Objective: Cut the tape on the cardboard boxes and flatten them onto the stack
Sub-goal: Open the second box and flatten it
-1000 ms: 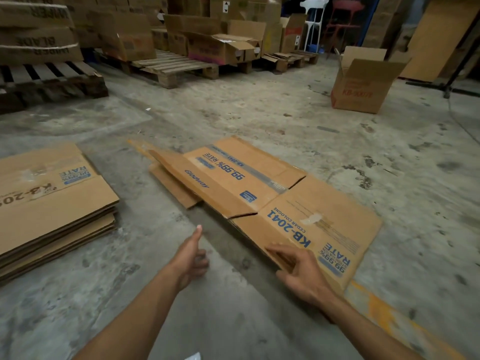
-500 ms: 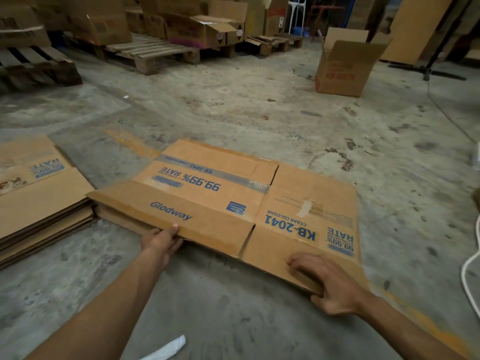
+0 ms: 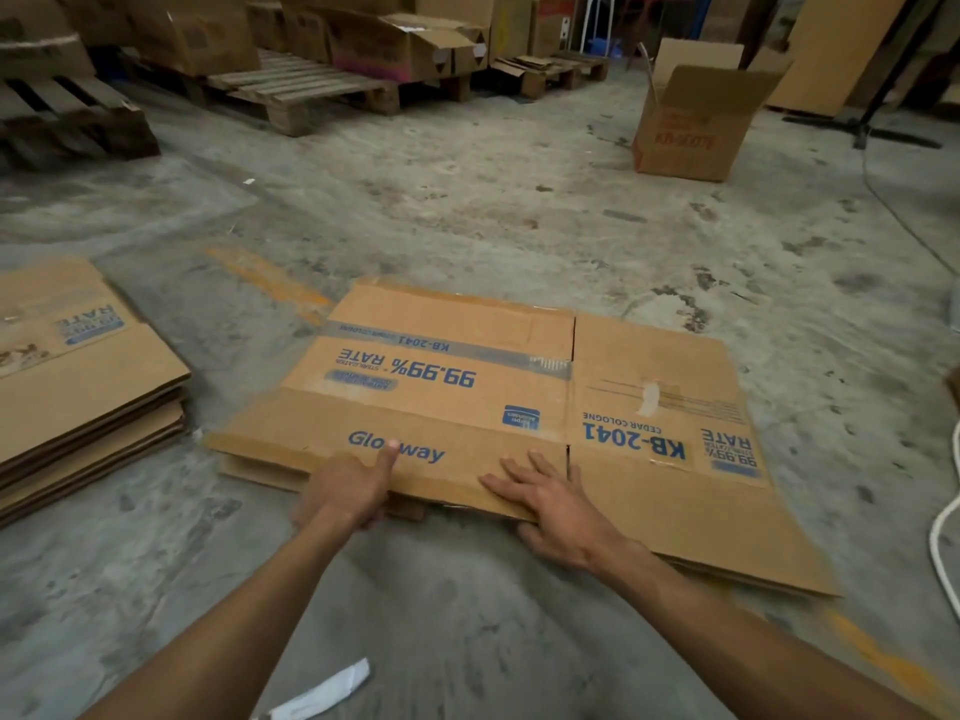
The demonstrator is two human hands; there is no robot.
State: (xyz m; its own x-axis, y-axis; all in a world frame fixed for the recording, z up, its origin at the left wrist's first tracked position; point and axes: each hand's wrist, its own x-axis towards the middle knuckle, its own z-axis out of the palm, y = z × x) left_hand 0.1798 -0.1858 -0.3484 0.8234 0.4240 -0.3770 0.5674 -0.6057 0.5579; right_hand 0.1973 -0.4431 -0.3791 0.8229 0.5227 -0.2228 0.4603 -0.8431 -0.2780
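A flattened cardboard box point(image 3: 519, 387) with blue print lies on the concrete floor in front of me. My left hand point(image 3: 345, 485) grips its near edge, thumb on top over the printed brand name, fingers under the flap. My right hand point(image 3: 550, 504) lies flat on the same near flap with its fingers spread, pressing down. To the left sits the stack of flattened boxes point(image 3: 78, 387), apart from the box I hold. An upright open box point(image 3: 696, 122) stands at the far right.
Wooden pallets point(image 3: 306, 96) loaded with more cartons line the back. A white object, maybe a knife or scrap point(image 3: 322, 693), lies on the floor near my left arm. A white cable point(image 3: 940, 532) curls at the right edge. A stand's base point(image 3: 872, 132) is far right.
The raised flap has come down and the box now lies flat. My left hand moved right along the near edge and took hold; my right hand shifted left onto the same flap.
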